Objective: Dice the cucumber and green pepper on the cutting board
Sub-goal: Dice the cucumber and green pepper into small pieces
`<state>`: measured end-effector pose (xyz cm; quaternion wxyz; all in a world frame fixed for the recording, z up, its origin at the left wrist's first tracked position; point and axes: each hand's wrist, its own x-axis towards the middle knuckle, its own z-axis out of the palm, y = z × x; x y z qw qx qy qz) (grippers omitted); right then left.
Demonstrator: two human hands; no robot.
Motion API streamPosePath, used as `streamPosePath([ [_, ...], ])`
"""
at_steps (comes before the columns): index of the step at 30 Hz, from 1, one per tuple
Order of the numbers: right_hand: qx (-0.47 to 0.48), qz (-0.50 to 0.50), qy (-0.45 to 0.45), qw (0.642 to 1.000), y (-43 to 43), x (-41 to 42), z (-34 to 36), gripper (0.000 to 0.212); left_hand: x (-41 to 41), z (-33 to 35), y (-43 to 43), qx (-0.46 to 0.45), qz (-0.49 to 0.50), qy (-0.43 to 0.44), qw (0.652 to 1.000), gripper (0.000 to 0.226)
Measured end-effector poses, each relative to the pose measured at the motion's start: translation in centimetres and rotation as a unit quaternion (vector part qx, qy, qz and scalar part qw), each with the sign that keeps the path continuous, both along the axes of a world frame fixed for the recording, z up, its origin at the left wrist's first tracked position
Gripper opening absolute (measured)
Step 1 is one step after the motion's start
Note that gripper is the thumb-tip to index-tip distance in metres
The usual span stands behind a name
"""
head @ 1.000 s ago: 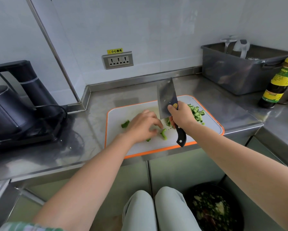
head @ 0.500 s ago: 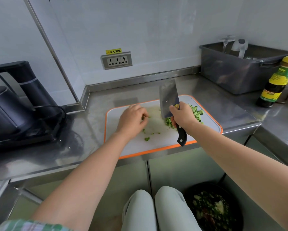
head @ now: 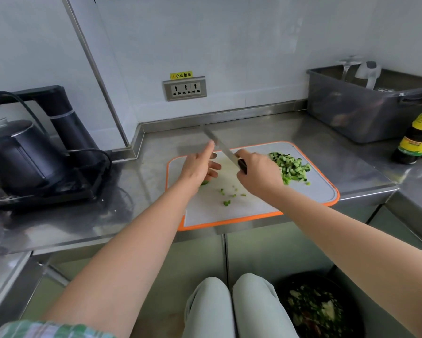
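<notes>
My right hand (head: 258,173) is curled tight round the handle of the cleaver (head: 218,143), whose long axis slants away and to the left, tip past the far edge of the cutting board (head: 314,191). My left hand (head: 199,167) is spread, holding nothing, forefinger straight alongside the blade. Diced cucumber (head: 290,168) is heaped on the board's right side, with green scraps (head: 227,202) near its middle.

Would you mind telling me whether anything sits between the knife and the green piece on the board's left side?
Yes: the left hand is over the green piece, fingers straight beside the knife that the right hand grips. Only the piece's edge shows.
</notes>
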<state>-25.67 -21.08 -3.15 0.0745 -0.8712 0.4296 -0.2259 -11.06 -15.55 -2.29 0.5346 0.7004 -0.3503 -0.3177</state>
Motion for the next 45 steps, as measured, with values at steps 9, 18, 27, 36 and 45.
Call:
streamPosePath([
  [9, 0.066, 0.104, -0.112, 0.986, 0.3, -0.6, -1.4, 0.031, -0.3, -1.7, 0.2, -0.042, 0.056, 0.112, 0.991, 0.025],
  [18, 0.23, 0.052, -0.122, 0.964, 0.1, 2.5, -0.9, 0.011, 0.8, -2.1, 2.2, -0.008, 0.054, 0.061, 0.997, 0.019],
  [27, 0.227, 0.022, -0.153, 0.962, 0.4, 7.1, -1.1, 0.008, 6.1, -1.9, 5.3, -0.025, 0.216, -0.001, 0.976, 0.028],
  [36, 0.228, 0.053, -0.201, 0.951, 0.5, 6.4, -0.7, 0.027, 5.4, -1.2, 5.3, -0.021, 0.204, -0.014, 0.979, 0.022],
  [45, 0.281, 0.129, -0.053, 0.95, 2.1, 2.0, 1.6, 0.047, 0.4, -1.0, 1.7, -0.039, 0.127, -0.021, 0.991, 0.028],
])
